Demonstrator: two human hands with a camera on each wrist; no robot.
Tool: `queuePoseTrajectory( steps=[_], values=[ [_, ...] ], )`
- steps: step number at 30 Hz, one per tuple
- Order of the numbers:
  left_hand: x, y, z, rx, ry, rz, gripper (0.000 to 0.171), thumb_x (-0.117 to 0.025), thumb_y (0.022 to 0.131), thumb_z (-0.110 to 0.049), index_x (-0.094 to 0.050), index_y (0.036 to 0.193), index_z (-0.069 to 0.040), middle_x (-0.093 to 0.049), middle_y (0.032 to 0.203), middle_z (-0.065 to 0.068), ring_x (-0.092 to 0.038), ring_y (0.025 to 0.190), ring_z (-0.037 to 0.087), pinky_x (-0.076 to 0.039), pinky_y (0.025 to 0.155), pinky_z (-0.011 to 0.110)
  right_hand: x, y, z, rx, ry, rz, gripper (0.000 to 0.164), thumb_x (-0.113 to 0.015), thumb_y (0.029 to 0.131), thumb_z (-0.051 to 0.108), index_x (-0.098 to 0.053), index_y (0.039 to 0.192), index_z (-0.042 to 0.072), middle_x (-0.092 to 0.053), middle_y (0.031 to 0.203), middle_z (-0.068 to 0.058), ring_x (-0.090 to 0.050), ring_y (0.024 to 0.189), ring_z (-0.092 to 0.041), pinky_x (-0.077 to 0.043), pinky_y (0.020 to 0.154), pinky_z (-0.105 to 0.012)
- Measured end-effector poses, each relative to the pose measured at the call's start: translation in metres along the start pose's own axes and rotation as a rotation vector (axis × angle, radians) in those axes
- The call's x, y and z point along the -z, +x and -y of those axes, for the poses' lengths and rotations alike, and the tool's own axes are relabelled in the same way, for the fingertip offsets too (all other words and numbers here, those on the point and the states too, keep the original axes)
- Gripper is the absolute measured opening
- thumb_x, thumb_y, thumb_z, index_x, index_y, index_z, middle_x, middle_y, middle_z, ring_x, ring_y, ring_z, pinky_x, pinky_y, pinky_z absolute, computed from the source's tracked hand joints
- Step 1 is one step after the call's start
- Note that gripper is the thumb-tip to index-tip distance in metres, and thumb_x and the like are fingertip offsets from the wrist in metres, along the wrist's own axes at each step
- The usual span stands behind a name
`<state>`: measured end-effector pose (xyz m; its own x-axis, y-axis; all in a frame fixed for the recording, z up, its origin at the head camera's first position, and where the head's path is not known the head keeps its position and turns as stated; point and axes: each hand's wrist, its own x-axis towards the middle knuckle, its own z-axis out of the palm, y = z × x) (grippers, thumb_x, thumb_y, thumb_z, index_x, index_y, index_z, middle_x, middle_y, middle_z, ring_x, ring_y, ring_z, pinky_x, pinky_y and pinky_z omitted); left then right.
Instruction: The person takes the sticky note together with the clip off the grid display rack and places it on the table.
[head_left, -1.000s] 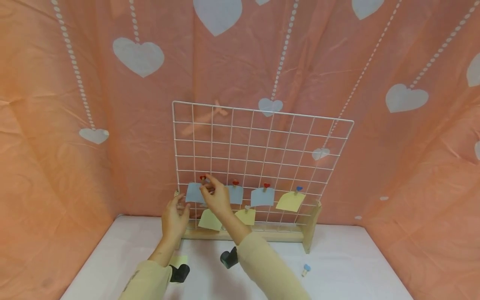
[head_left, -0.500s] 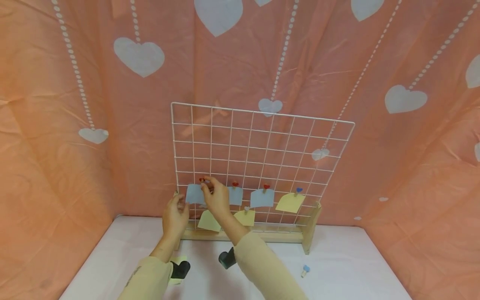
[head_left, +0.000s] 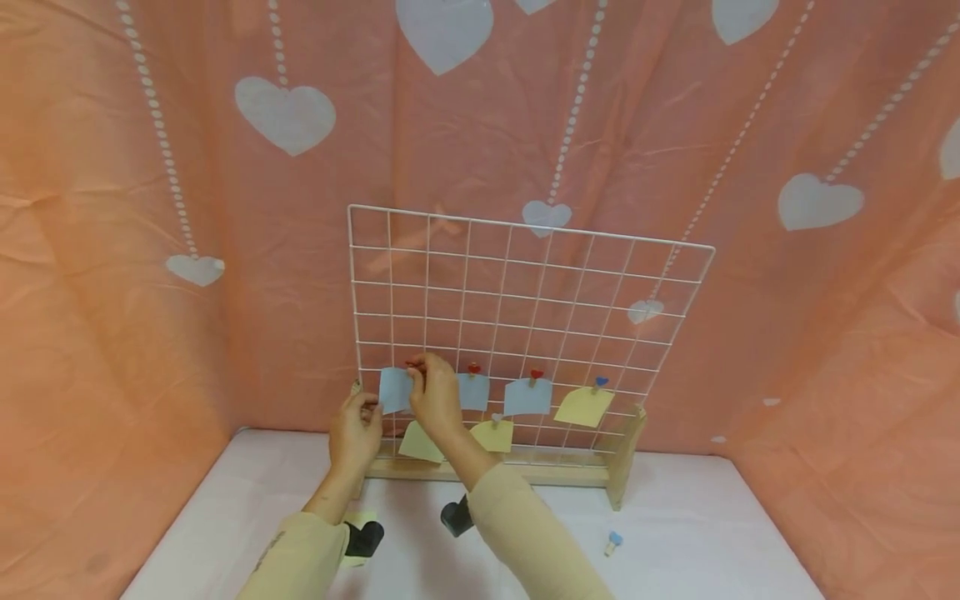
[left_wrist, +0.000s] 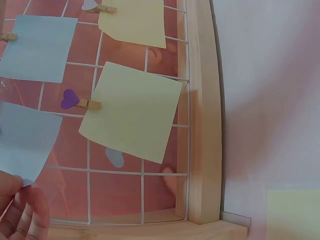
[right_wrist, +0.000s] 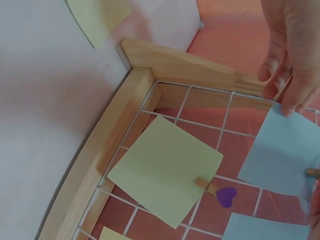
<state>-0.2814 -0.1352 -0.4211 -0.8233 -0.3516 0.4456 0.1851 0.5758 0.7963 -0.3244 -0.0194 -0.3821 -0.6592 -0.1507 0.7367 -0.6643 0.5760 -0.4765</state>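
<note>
Your left hand (head_left: 355, 435) pinches the blue note (head_left: 394, 389) by its lower corner, likely to steady it, while your right hand (head_left: 437, 398) pinches the red clip (head_left: 412, 364) at its top, seemingly to secure it. The note is before the grid (left_wrist: 89, 171), low and left.

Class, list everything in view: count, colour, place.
Backdrop: 1, orange, behind
Table: 1, white, below
Grid: 1, white, centre
Stand: 1, tan, under grid
Blue notes: 3, blue, grid
Yellow notes: at least 4, yellow, grid, table
Red clips: 3, red, blue notes
Other clips: 4, blue, white, purple on grid, pale blue on table
Dark objects: 2, black, by sleeves
Sleeves: 2, cream, forearms
Left hand: 1, pinching leftmost blue note
Right hand: 1, pinching leftmost red clip
</note>
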Motion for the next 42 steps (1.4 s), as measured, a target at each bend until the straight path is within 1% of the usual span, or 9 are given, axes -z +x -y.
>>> queuePoseTrajectory(
  steps=[5,9,15,19,25,29,32,38,42],
  values=[
    [0.001,-0.001,-0.001,0.011,0.006,-0.006,0.014,-0.06,0.088,0.001,-0.066,0.098,0.008,-0.065,0.088,0.019,-0.063,0.074,0.028,-0.049,0.063,0.029,0.001,-0.002,-0.003,0.003,0.04,-0.005,0.008,-0.061,0.089,-0.001,-0.064,0.096,-0.002,-0.068,0.089,-0.011,-0.064,0.082,-0.022,-0.053,0.073,-0.025],
    [0.001,-0.004,0.0,-0.007,0.007,-0.01,0.012,-0.061,0.087,0.003,-0.066,0.097,0.007,-0.064,0.086,0.018,-0.061,0.072,0.026,-0.047,0.062,0.026,0.001,-0.003,-0.004,-0.036,0.09,-0.011,0.009,-0.059,0.09,-0.001,-0.064,0.097,-0.004,-0.068,0.089,-0.013,-0.065,0.079,-0.022,-0.053,0.069,-0.023],
    [0.003,-0.009,0.003,-0.021,-0.005,0.019,0.011,-0.06,0.088,0.002,-0.065,0.097,0.007,-0.064,0.089,0.02,-0.065,0.076,0.031,-0.053,0.065,0.034,0.002,-0.003,-0.003,-0.095,0.185,-0.06,0.008,-0.059,0.091,-0.001,-0.065,0.097,-0.004,-0.068,0.087,-0.015,-0.066,0.075,-0.024,-0.053,0.065,-0.022],
    [0.006,-0.013,0.006,-0.008,-0.003,0.04,0.013,-0.059,0.089,0.001,-0.064,0.099,0.007,-0.064,0.092,0.02,-0.065,0.079,0.032,-0.053,0.066,0.037,0.004,-0.004,-0.001,-0.136,0.234,-0.059,0.01,-0.06,0.091,0.001,-0.065,0.098,-0.004,-0.068,0.087,-0.015,-0.066,0.075,-0.024,-0.054,0.065,-0.02],
    [0.011,-0.019,0.013,0.0,0.017,0.031,0.013,-0.06,0.089,0.0,-0.064,0.098,0.008,-0.064,0.089,0.018,-0.064,0.073,0.03,-0.047,0.06,0.029,0.005,-0.01,-0.003,-0.196,0.276,-0.044,0.012,-0.061,0.091,0.002,-0.063,0.101,-0.005,-0.068,0.088,-0.016,-0.065,0.077,-0.025,-0.054,0.068,-0.021],
    [0.014,-0.022,0.016,-0.001,0.024,0.02,0.012,-0.061,0.088,-0.001,-0.065,0.096,0.007,-0.064,0.086,0.016,-0.063,0.071,0.026,-0.046,0.06,0.029,0.007,-0.014,-0.007,-0.193,0.294,-0.042,0.013,-0.06,0.092,0.003,-0.062,0.101,-0.006,-0.068,0.089,-0.018,-0.065,0.078,-0.027,-0.055,0.07,-0.024],
    [0.016,-0.023,0.017,0.004,0.016,0.026,0.012,-0.061,0.089,-0.001,-0.066,0.096,0.006,-0.064,0.085,0.016,-0.062,0.071,0.025,-0.045,0.06,0.028,0.011,-0.016,-0.009,-0.191,0.294,-0.038,0.015,-0.06,0.093,0.005,-0.062,0.102,-0.006,-0.068,0.091,-0.018,-0.065,0.081,-0.028,-0.054,0.073,-0.026],
    [0.015,-0.028,0.019,0.036,0.012,0.052,0.014,-0.06,0.091,-0.004,-0.066,0.099,0.006,-0.064,0.089,0.016,-0.063,0.075,0.025,-0.046,0.061,0.026,0.022,-0.022,-0.014,-0.222,0.343,-0.005,0.017,-0.058,0.094,0.007,-0.061,0.104,-0.006,-0.068,0.094,-0.019,-0.064,0.085,-0.03,-0.054,0.078,-0.029],
    [0.015,-0.032,0.02,0.034,0.02,0.048,0.013,-0.06,0.09,-0.003,-0.066,0.098,0.006,-0.064,0.088,0.016,-0.064,0.075,0.026,-0.047,0.062,0.028,0.027,-0.027,-0.016,-0.226,0.336,-0.023,0.015,-0.06,0.092,0.006,-0.063,0.102,-0.006,-0.069,0.093,-0.018,-0.065,0.085,-0.03,-0.055,0.077,-0.028]
  ],
)
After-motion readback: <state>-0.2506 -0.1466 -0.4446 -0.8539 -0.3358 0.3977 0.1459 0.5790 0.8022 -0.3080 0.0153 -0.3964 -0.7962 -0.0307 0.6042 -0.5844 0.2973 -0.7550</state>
